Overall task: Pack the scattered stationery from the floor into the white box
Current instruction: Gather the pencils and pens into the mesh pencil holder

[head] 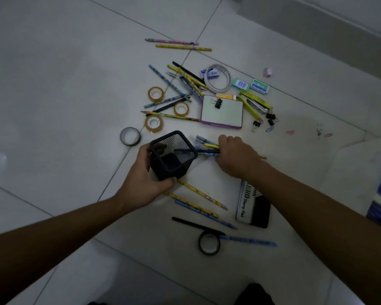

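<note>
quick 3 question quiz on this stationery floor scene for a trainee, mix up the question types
1. True or false: the left hand holds the black mesh pen holder tilted, its opening toward the other hand.
2. What does the right hand grip? A) a roll of tape B) a bundle of pencils C) the stapler
3. Fill in: a black binder clip lies on the white ____ with the purple edge.

Key
1. True.
2. B: the bundle of pencils points at the holder's mouth.
3. Board: the small white board lies flat on the floor.
</note>
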The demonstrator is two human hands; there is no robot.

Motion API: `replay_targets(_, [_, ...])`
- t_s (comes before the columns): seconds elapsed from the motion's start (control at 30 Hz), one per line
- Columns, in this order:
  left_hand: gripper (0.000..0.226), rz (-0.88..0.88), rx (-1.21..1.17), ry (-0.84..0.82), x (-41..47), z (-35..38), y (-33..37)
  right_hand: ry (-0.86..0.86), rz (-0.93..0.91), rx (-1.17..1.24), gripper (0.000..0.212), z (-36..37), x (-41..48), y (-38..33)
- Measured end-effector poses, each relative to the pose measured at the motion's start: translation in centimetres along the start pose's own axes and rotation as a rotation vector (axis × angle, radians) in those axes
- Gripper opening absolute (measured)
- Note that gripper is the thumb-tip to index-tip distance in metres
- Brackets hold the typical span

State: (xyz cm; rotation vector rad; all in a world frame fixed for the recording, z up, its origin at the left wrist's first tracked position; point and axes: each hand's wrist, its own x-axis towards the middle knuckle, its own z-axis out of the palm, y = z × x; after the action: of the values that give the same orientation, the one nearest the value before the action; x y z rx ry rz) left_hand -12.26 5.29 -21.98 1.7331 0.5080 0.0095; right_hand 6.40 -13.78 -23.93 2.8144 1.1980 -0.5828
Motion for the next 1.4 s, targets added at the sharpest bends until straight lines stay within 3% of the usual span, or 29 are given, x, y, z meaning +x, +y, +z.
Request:
replay_targets(0.17, [0.082, -0.008, -0.056, 0.007, 0.4, 0.8, 0.4, 0.018, 0.226, 0.452, 0.023, -1.7, -0.1, 2.1])
replay_targets(0.27, [0.082, -0.01, -0.072, 0.005, 0.9, 1.1, 0.7, 0.084, 0.357, 1.042, 0.005, -4.3, -0.1, 1.8])
replay_targets(0.37, [0.08, -0.001, -0.052, -0.01, 1.2, 1.5, 1.0, 0.22, 0.381, 1.62, 0.022, -8.7, -0.1, -0.5])
replay_targets(0.47, [0.079, 0.003, -0.037, -0.029, 1.4, 2.0, 1.4, 0.421, 0.25, 1.903, 0.046, -13.5, -0.2, -3.4])
replay_targets(0.6, [0.081, 0.016, -0.035, -0.053, 1.6, 2.6, 1.8, 0.57, 0.145, 1.929, 0.052, -14.7, 0.4, -6.9])
replay_targets(0.7, [0.08, 0.032, -0.035, -0.064, 1.8, 2.7, 2.3, 0.589, 0.145, 1.731, 0.055, -11.5, 0.6, -8.1])
replay_targets(0.83, [0.081, 0.058, 0.008, -0.077, 2.2, 2.6, 2.9, 0.594, 0.056, 1.535, 0.038, -8.5, -0.1, -8.2])
replay_targets(0.93, [0.081, 0.06, 0.036, -0.099, 2.2, 2.6, 2.9, 0.573, 0.042, 1.536, 0.023, -8.2, -0.3, -8.3])
replay_targets(1.1, [0.08, 0.045, 0.037, -0.105, 2.3, 2.6, 2.8, 0.558, 0.031, 1.485, 0.028, -7.8, -0.2, -7.9])
replay_targets(1.3, [0.079, 0.061, 0.034, -0.109, 2.5, 2.9, 2.8, 0.578, -0.005, 1.369, 0.013, -7.3, -0.4, -7.4])
replay_targets(1.4, [0.08, 0.063, 0.039, -0.118, 2.5, 2.9, 2.8, 0.592, -0.019, 1.355, 0.017, -7.0, -0.5, -7.4])
